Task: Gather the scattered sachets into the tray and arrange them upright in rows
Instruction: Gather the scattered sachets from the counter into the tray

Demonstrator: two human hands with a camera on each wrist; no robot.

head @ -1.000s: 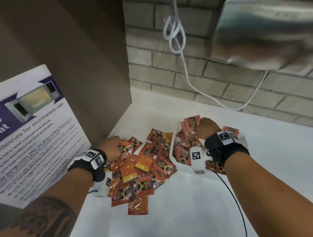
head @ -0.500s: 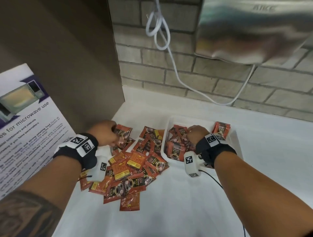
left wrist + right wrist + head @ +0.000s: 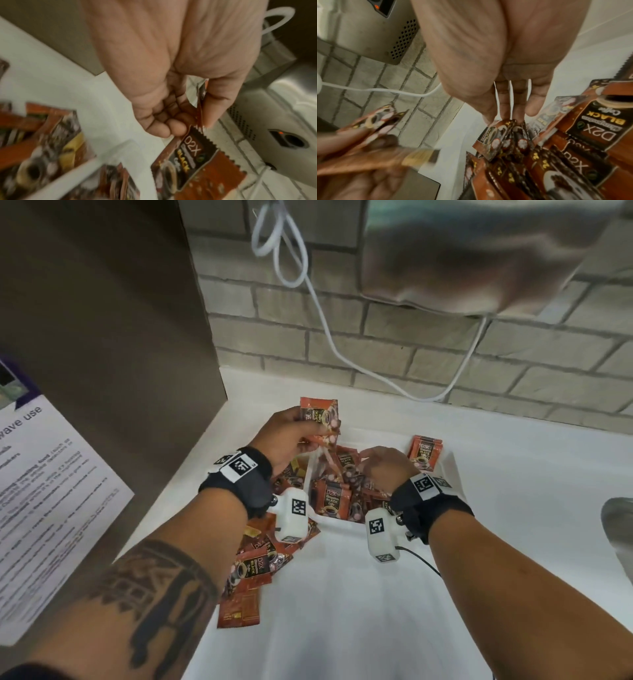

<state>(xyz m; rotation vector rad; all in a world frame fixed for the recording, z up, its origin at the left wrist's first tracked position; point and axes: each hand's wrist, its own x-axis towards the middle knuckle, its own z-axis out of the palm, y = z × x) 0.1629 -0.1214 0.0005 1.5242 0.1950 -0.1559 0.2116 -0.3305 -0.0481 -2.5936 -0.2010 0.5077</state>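
Observation:
My left hand (image 3: 291, 433) is raised over the white tray's (image 3: 448, 470) left edge and pinches a small bunch of orange-brown coffee sachets (image 3: 320, 416); the left wrist view shows one sachet (image 3: 197, 162) hanging from thumb and fingers (image 3: 171, 129). My right hand (image 3: 380, 463) reaches into the tray, its straight fingertips (image 3: 506, 112) touching the tops of a row of upright sachets (image 3: 505, 142). More sachets stand at the tray's far right corner (image 3: 424, 451). Loose sachets (image 3: 253, 570) lie on the white counter left of the tray.
A brown cabinet side (image 3: 113, 337) with a microwave notice (image 3: 44, 501) stands to the left. Behind is a brick wall with a white cable (image 3: 325, 313) and a steel hand dryer (image 3: 479, 251). A metal fixture (image 3: 620, 529) sits at the right edge.
My left hand has lifted sachets off the counter pile and carried them right, up over the tray. My right hand stays in the tray among the sachets.

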